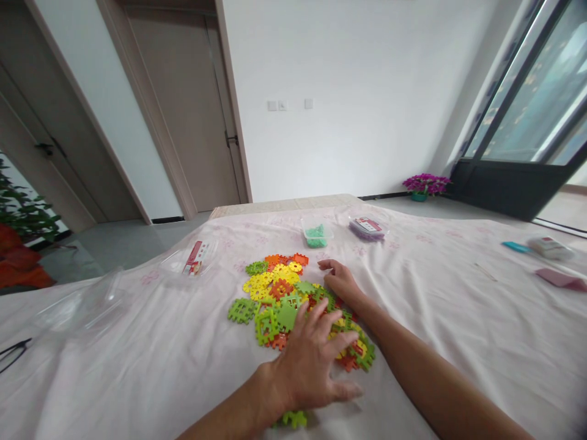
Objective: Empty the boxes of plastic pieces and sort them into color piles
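Observation:
A pile of flat plastic interlocking pieces, in green, yellow and orange, lies on the cloth in front of me. Over its near side, my left hand is open with its fingers spread and hides some pieces. My right hand rests at the pile's right edge, fingers loosely bent and partly apart, with nothing visible in them. Yellow flower-shaped pieces gather at the far left of the pile. A green square piece sits at its left edge. Another green piece shows below my left wrist.
Behind the pile stand a clear tub of green bits and a lidded tub with purple contents. To the left are a labelled clear lid, a clear container and eyeglasses. A pink item lies far right.

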{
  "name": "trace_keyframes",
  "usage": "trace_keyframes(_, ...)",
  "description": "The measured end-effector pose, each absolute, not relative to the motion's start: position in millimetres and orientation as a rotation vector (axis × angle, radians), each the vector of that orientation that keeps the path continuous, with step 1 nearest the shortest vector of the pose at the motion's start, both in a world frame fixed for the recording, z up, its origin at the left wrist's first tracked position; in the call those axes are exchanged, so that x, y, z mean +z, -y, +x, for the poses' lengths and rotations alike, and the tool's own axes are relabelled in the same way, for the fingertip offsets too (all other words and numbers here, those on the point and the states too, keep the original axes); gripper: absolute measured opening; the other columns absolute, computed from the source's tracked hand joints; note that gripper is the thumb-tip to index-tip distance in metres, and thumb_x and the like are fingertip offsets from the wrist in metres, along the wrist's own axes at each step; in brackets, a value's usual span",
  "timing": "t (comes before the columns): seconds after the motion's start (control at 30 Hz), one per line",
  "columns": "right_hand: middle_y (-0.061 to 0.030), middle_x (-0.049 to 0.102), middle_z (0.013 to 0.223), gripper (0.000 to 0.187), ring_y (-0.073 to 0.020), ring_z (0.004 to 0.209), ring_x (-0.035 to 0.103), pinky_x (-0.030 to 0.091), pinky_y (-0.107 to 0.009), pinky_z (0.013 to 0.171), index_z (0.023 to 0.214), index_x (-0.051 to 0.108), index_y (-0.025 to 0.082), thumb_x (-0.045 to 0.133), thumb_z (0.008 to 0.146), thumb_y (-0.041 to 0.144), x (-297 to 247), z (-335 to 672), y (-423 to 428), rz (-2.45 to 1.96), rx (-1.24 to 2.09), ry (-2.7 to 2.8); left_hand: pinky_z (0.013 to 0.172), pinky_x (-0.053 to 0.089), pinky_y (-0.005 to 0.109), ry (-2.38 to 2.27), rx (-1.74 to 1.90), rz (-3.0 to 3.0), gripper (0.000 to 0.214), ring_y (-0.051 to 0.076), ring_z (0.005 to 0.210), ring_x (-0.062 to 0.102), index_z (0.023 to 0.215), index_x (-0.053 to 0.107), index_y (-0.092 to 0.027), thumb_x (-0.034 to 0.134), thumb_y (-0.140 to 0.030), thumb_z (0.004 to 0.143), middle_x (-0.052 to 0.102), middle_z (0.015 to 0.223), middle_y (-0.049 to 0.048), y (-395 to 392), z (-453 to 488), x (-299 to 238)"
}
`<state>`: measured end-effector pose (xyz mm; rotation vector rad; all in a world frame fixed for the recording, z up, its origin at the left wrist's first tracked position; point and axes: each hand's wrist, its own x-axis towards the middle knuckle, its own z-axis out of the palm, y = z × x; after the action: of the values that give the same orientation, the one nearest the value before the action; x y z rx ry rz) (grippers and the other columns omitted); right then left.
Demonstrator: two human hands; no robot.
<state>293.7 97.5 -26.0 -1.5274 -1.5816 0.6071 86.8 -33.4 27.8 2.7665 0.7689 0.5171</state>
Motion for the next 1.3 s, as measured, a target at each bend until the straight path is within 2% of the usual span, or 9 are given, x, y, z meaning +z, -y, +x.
trace_keyframes(0.13, -0.0075, 0.070, 0.105, 0.049, -0.0198, 0.089, 0.063, 0.049, -0.030, 0.081, 0.108, 0.066, 0.017, 0.049, 0.062, 0.012, -25, 296, -98, -1.476, 0.651, 1.528, 0.112, 0.016, 0.071, -0.602, 0.381, 2.883, 0.065, 0.036, 0.147, 0.017, 0.144, 0.040, -0.036, 0.039, -0.069, 0.088, 0.034, 0.156, 0.0097, 44, 98, 18)
trace_keyframes(0.27, -0.0078, 0.069, 0.102, 0.047, -0.0199, 0.084, 0.062, 0.050, -0.032, 0.079, 0.106, 0.066, 0.017, 0.053, 0.061, 0.015, -22, 290, -92, -1.444, 0.740, 1.446, 0.113, 0.013, 0.071, -0.832, 0.484, 2.950, 0.051, 0.034, 0.147, 0.019, 0.140, 0.046, -0.036, 0.036, -0.058, 0.095, 0.038, 0.153, 0.0084, 24, 100, 5)
trace_keyframes(0.47, -0.0040, 0.069, 0.099, 0.036, -0.0184, 0.087, 0.062, 0.050, -0.030, 0.078, 0.105, 0.065, 0.019, 0.060, 0.070, 0.028, -12, 263, -77, -1.184, 1.071, 1.300, 0.115, 0.011, 0.068, -1.198, 0.743, 2.931, 0.033, 0.032, 0.143, 0.029, 0.124, 0.061, -0.035, 0.049, -0.042, 0.094, 0.053, 0.141, 0.0055, -14, 82, 1)
trace_keyframes(0.63, -0.0055, 0.069, 0.105, 0.039, -0.0200, 0.095, 0.063, 0.049, -0.034, 0.087, 0.109, 0.066, 0.019, 0.065, 0.073, 0.033, 3, 274, -79, -1.205, 1.056, 1.373, 0.114, 0.019, 0.065, -1.476, 0.794, 2.737, 0.026, 0.031, 0.134, 0.042, 0.111, 0.069, -0.029, 0.053, -0.022, 0.091, 0.058, 0.136, 0.0070, -34, 53, 13)
trace_keyframes(0.7, -0.0080, 0.066, 0.121, 0.052, -0.0222, 0.107, 0.061, 0.048, -0.036, 0.093, 0.121, 0.062, 0.020, 0.070, 0.071, 0.034, 13, 292, -80, -1.221, 1.102, 1.531, 0.113, 0.024, 0.063, -1.409, 0.716, 2.666, 0.032, 0.032, 0.135, 0.042, 0.118, 0.066, -0.030, 0.061, -0.029, 0.087, 0.056, 0.139, 0.0080, -33, 39, 26)
trace_keyframes(0.8, -0.0080, 0.062, 0.130, 0.074, -0.0252, 0.116, 0.058, 0.048, -0.037, 0.094, 0.131, 0.058, 0.023, 0.079, 0.060, 0.029, 29, 323, -79, -1.279, 1.243, 1.858, 0.111, 0.030, 0.061, -1.039, 0.408, 2.640, 0.063, 0.036, 0.139, 0.037, 0.133, 0.056, -0.037, 0.073, -0.051, 0.073, 0.050, 0.145, 0.0075, -13, 20, 44)
trace_keyframes(0.93, -0.0039, 0.070, 0.107, 0.068, -0.0251, 0.098, 0.065, 0.052, -0.032, 0.081, 0.111, 0.071, 0.026, 0.086, 0.044, 0.020, 40, 344, -71, -1.464, 1.149, 2.121, 0.109, 0.028, 0.066, -0.686, 0.164, 2.673, 0.087, 0.043, 0.142, 0.029, 0.139, 0.049, -0.038, 0.079, -0.060, 0.060, 0.041, 0.152, 0.0097, 27, 7, 45)
trace_keyframes(1.1, 0.0005, 0.066, 0.084, 0.058, -0.0145, 0.062, 0.059, 0.043, -0.024, 0.051, 0.091, 0.072, 0.026, 0.087, 0.036, 0.018, 35, 325, -56, -1.577, 0.983, 2.199, 0.111, 0.027, 0.064, -0.627, 0.184, 2.748, 0.076, 0.041, 0.142, 0.031, 0.139, 0.048, -0.036, 0.075, -0.054, 0.070, 0.037, 0.155, 0.0104, 40, 9, 22)
trace_keyframes(1.3, 0.0025, 0.062, 0.068, 0.047, -0.0124, 0.051, 0.056, 0.042, -0.024, 0.048, 0.094, 0.070, 0.021, 0.080, 0.049, 0.015, 33, 308, -57, -1.627, 1.168, 2.165, 0.107, 0.042, 0.040, -0.604, 0.485, 2.843, 0.037, 0.023, 0.122, 0.055, 0.116, 0.063, -0.027, 0.061, -0.018, 0.080, 0.057, 0.137, 0.0056, 12, 17, 9)
